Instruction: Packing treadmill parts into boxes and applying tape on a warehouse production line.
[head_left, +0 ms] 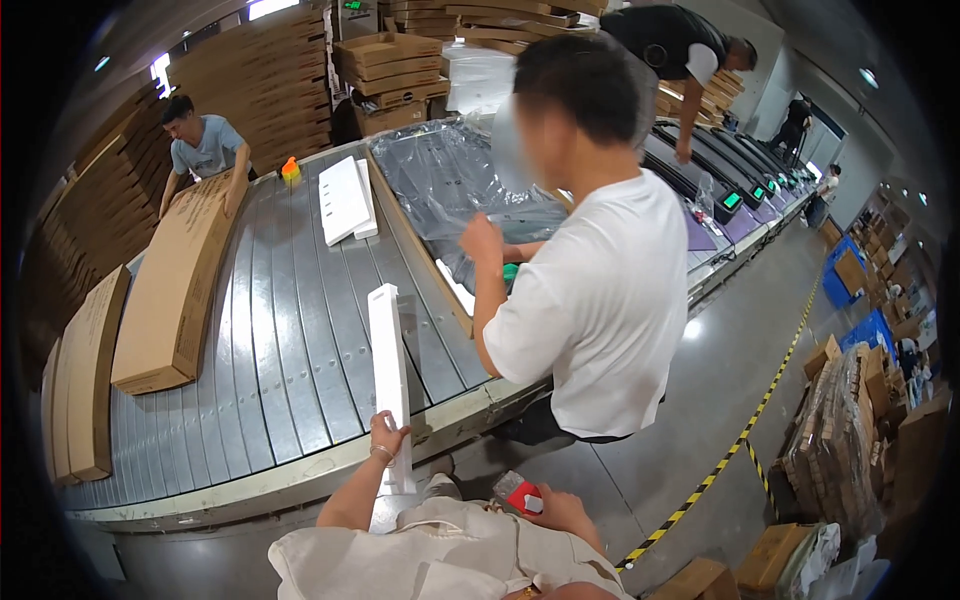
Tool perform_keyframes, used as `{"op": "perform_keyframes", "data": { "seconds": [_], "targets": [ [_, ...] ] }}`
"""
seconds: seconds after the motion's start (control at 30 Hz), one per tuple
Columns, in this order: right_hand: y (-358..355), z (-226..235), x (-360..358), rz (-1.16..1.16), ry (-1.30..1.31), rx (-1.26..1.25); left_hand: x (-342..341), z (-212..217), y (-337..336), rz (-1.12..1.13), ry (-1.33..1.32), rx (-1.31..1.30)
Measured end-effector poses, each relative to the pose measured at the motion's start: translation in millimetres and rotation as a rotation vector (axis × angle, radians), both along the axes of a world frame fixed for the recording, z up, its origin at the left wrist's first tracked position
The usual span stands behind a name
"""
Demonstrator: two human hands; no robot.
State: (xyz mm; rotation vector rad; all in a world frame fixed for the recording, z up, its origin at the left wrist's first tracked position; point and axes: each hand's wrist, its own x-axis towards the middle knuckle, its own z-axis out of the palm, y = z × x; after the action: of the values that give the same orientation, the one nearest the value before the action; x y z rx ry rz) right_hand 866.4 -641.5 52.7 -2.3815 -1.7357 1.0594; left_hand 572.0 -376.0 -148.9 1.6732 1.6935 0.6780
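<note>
My left hand (388, 437) is closed around the lower part of a long white foam strip (384, 345). The strip stands out over the edge of the slatted metal conveyor (290, 350), its far end above the slats. Low in front of my body, my right hand (563, 513) grips a red tape dispenser (522, 494) with a clear roll on it. Two white foam pieces (345, 200) lie stacked on the conveyor farther off. Beside them is an open carton (425, 245) with a dark item under clear plastic.
A co-worker in a white shirt (610, 280) stands close at my right, hands over the open carton. Another in blue (208, 145) handles a long closed carton (165, 290) at the far left. An orange-yellow object (290, 169) sits near the far edge. Yellow-black tape (700, 490) marks the floor.
</note>
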Motion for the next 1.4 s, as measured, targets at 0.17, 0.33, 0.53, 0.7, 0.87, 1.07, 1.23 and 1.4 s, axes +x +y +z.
{"op": "perform_keyframes", "data": {
  "seconds": [0.17, 0.33, 0.53, 0.7, 0.87, 1.07, 1.23, 1.4],
  "targets": [
    [4, 1, -4, 0.006, -0.015, -0.011, -7, -2, -1, 0.014, -0.011, 0.004],
    [9, -3, -5, 0.041, -0.03, -0.037, -11, 0, -5, 0.075, -0.066, -0.025],
    [14, -6, -5, 0.088, -0.047, -0.038, -14, -2, -8, 0.075, 0.03, -0.026],
    [16, 0, -7, 0.079, -0.032, -0.028, -20, -6, -8, 0.072, 0.02, -0.056],
    [15, -4, -6, 0.086, -0.045, -0.011, -19, -16, -6, 0.066, 0.039, -0.031],
    [14, 4, -10, 0.078, -0.082, -0.052, -16, -16, -8, 0.07, 0.037, -0.039],
    [12, 1, -9, 0.089, -0.09, -0.029, -19, -10, -8, 0.063, 0.001, -0.047],
    [11, 2, -7, 0.101, -0.101, 0.002, -14, -1, -5, 0.072, 0.0, -0.024]
  ]
}}
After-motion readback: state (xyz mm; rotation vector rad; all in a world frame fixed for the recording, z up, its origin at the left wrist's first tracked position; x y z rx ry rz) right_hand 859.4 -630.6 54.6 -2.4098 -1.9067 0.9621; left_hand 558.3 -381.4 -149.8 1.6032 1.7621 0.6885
